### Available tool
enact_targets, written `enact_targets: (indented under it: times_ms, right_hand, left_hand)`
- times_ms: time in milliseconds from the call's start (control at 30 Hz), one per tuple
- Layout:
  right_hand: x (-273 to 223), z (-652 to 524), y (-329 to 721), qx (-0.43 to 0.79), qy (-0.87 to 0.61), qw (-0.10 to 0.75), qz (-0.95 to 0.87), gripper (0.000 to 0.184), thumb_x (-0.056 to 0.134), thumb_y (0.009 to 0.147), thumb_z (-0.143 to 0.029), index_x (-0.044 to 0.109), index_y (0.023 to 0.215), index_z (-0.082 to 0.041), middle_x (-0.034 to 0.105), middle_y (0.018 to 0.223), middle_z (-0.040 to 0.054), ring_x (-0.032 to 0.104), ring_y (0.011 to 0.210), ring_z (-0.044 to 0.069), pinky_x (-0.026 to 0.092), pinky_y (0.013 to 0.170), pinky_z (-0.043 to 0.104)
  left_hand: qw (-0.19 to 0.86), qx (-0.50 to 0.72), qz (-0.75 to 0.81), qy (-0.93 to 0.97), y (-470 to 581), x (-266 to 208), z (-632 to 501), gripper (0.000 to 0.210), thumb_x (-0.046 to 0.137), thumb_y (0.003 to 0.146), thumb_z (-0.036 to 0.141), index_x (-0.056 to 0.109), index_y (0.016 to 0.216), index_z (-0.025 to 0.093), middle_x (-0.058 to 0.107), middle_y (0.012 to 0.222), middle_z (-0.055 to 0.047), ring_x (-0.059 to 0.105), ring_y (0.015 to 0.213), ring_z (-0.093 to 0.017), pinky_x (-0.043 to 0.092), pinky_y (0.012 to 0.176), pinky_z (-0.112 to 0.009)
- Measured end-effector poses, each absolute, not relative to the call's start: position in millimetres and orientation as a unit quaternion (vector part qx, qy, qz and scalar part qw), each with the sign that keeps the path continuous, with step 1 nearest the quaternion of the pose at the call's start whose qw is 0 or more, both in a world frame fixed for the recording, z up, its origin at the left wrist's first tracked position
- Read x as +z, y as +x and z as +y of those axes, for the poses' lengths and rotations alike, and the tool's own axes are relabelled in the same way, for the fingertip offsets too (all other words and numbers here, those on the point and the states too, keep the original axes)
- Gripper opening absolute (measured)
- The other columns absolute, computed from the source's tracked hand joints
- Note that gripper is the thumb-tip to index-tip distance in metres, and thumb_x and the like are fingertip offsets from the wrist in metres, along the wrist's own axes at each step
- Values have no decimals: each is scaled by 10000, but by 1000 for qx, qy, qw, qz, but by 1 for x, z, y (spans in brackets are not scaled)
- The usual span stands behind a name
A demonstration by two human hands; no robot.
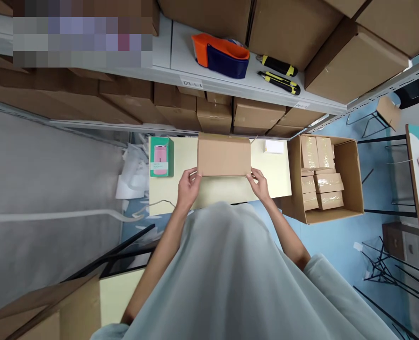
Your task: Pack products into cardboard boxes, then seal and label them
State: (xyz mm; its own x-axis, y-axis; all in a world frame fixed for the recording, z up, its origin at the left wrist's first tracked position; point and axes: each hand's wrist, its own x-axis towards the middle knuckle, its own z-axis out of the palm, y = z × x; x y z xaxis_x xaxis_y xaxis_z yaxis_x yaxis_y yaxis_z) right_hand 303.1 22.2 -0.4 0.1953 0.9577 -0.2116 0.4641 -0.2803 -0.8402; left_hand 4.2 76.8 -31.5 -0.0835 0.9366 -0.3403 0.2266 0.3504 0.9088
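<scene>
A plain brown cardboard box point(224, 155) is in front of me at the pale yellow table point(230, 192). My left hand point(188, 186) grips its near left corner, thumb and fingers closed on the edge. At the near right corner, my right hand point(258, 184) pinches the cardboard the same way. To the left on the table stands a green box with a pink picture point(160, 157). A small white box point(273, 147) lies to the right, past my right hand. The brown box's contents are not visible.
A large open carton point(358, 189) with several small taped boxes stands at the right. On the shelf point(181, 52) above lie an orange and blue tape dispenser point(222, 54) and two yellow and black box cutters point(279, 74). White plastic wrapping point(131, 172) hangs at the left.
</scene>
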Motion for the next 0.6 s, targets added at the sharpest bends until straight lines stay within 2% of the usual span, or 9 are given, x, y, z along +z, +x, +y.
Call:
enact_targets:
  times_ms: [100,267,400,533,600]
  right_hand:
    - [-17,8,303,413,-715,311,-470,649,503,1094,-665,763,1454,-192,708,1507,182,704,1370,301,655,1069,432]
    - [-51,-10,304,442,-731,274,-441,617,555,1080,-641,785,1394,-162,747,1478,202,745,1332,308,663,1065,448]
    - [-67,-4,314,454,-735,248,-438,536,610,1067,-577,796,1342,-155,781,1425,201,804,1217,294,656,1077,458]
    - [-72,24,326,416,-751,243,-452,508,615,1068,-555,793,1307,-143,780,1419,223,809,1199,293,640,1093,464]
    - [-73,39,328,395,-752,247,-466,535,564,1091,-563,776,1320,-130,792,1387,233,815,1175,287,651,1057,458]
  left_hand:
    - [548,300,664,411,4,-55,62,353,681,961,450,627,1218,214,814,1208,-130,781,1215,-282,570,1163,-502]
    - [573,228,681,395,7,-83,41,364,733,893,488,653,1135,227,831,1078,-97,800,1071,-295,601,1095,-553]
    - [558,218,693,402,9,-91,44,347,697,884,420,681,1150,197,819,1230,-159,783,1181,-306,588,1129,-523]
    - [522,232,704,422,8,-94,68,446,620,946,400,684,1320,165,732,1471,-220,704,1388,-310,518,1231,-498]
    - [505,241,704,436,8,-95,82,490,575,985,419,674,1386,155,720,1495,-228,692,1408,-305,519,1232,-492]
